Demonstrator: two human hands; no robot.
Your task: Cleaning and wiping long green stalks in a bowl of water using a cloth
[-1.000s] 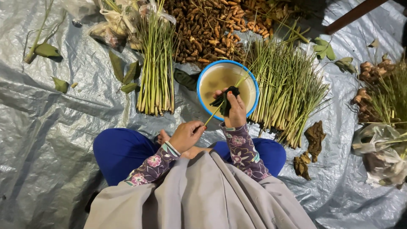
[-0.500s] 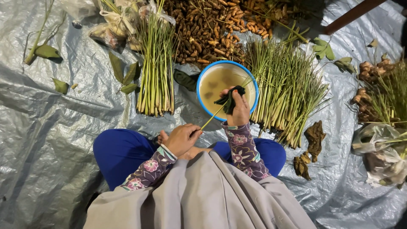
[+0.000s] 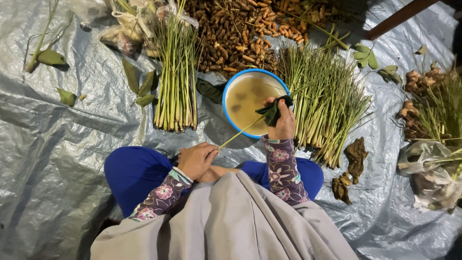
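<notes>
stalk: thin green stalk (image 3: 240,133) runs slantwise from left hand up to right hand, over near rim of bowl (image 3: 230,118); looks light, springy, likely bends easily
cloth: dark green wad (image 3: 273,112) at upper end of stalk, over bowl's right edge; looks soft, limp, maybe wet
grip spot: best held by lower end for stalk, wad squeezed around it
left hand: (image 3: 196,160) low by knee, fingers together pinching stalk's lower end
right hand: (image 3: 283,123) raised over bowl rim, wrist bent, fingers curled and clamped on wad
bowl: blue rim, cloudy brown water
around: stalk bundles (image 3: 175,86) on grey tarp (image 3: 57,159), roots (image 3: 231,33) behind
</notes>
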